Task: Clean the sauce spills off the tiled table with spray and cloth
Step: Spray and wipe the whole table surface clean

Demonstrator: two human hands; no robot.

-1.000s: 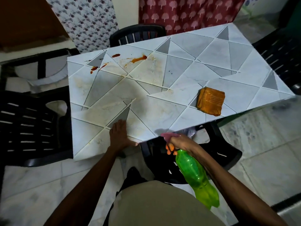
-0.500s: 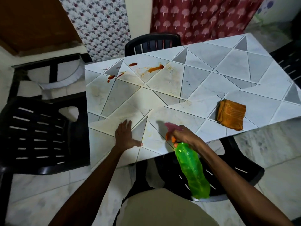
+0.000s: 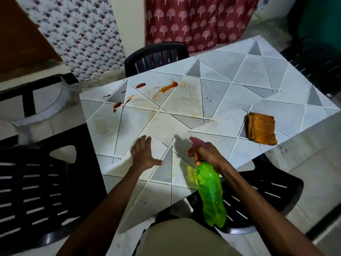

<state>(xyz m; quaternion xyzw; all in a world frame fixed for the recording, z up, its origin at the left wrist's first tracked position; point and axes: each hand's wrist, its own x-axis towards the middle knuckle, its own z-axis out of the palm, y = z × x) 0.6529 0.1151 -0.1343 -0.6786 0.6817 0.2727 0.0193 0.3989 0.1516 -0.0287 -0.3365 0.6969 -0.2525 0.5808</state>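
Red and orange sauce spills (image 3: 168, 88) streak the far left part of the tiled table (image 3: 230, 100), with more smears (image 3: 118, 104) near its left edge. A folded orange cloth (image 3: 261, 128) lies near the table's right front edge. My right hand (image 3: 205, 154) grips the neck of a green spray bottle (image 3: 211, 194) with a pink nozzle, held above the near part of the table, nozzle pointing away from me. My left hand (image 3: 144, 154) rests flat on the tiles with fingers spread, left of the bottle.
Black plastic chairs stand around the table: one at the left (image 3: 38, 191), one at the far side (image 3: 156, 56), one under the near right edge (image 3: 258, 196) and one at the far right (image 3: 313, 60). Patterned curtains (image 3: 193, 21) hang behind.
Both hands have moved forward over the table. The spray bottle came up from below the table edge to above the tiles. My left hand slid further in from the edge.
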